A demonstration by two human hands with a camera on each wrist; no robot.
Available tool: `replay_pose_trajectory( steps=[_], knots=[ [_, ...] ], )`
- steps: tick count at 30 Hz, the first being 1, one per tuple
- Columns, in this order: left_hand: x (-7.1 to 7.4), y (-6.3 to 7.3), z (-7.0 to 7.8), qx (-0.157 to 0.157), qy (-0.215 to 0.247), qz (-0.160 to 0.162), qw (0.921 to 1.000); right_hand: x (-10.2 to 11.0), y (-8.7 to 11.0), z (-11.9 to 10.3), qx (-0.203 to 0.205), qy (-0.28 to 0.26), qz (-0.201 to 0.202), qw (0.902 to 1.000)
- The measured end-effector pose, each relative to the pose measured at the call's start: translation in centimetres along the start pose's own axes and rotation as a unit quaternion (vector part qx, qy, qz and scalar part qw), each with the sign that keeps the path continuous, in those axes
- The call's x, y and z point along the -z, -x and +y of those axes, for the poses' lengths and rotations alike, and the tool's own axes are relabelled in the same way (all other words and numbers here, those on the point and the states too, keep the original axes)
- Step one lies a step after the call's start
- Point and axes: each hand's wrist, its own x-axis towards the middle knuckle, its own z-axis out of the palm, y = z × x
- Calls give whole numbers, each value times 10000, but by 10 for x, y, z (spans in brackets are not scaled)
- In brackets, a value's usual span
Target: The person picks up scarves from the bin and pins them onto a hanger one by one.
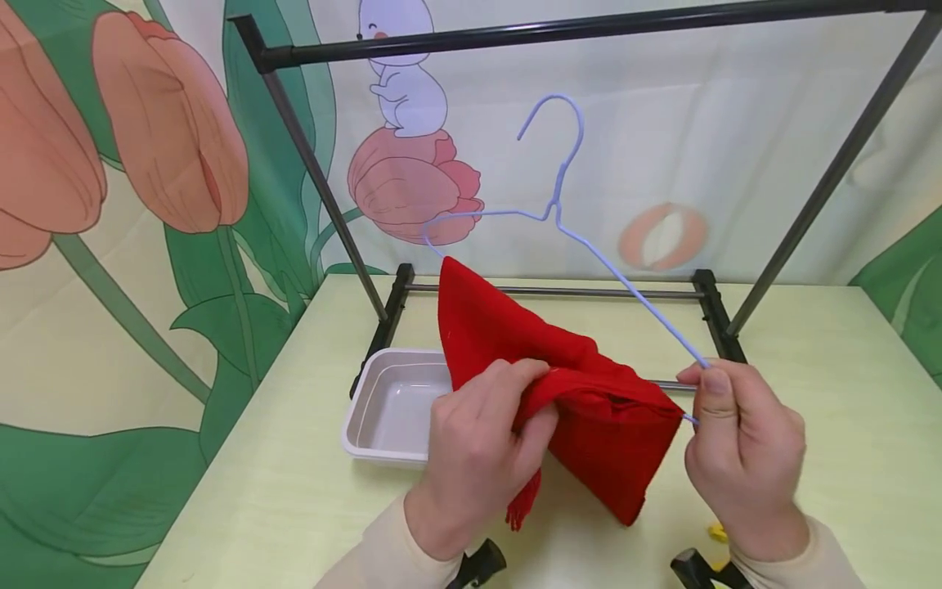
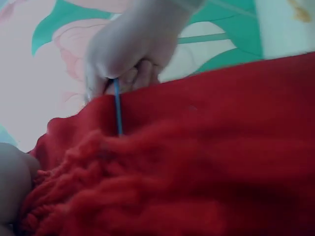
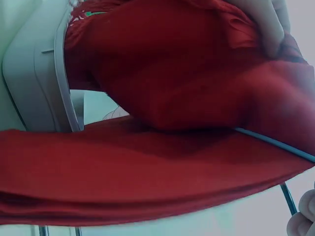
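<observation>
A red fringed scarf (image 1: 508,327) is draped over the lower bar of a light-blue wire hanger (image 1: 625,286), whose hook points up. My left hand (image 1: 482,442) pinches a fold of the scarf near its middle, thumb below and fingers on top. With thumb and fingers, my right hand (image 1: 746,442) grips the hanger's right corner, just beyond the cloth. Loose red fringe (image 2: 83,182) fills the near part of the left wrist view. Seen from below in the right wrist view, the hanger's bar (image 3: 275,142) runs between two layers of scarf.
A black garment rack (image 1: 515,34) stands behind the hands, its top rail above the hanger. On the pale table (image 1: 280,491) sits a light plastic basin (image 1: 390,454) at left, partly behind the scarf. A small yellow object (image 1: 717,532) lies by the right wrist. A tulip-print curtain hangs behind.
</observation>
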Motion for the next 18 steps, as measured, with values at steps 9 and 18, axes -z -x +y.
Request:
replay_pose_trajectory(
  steps=[9, 18],
  knots=[
    [-1, 22, 10, -1141, -566, -1155, 9851, 3, -6, -1, -184, 25, 254, 9995],
    [-7, 41, 15, -1122, -785, -2889, 9475, 6, -9, 0, -381, -373, 292, 9982]
  ],
)
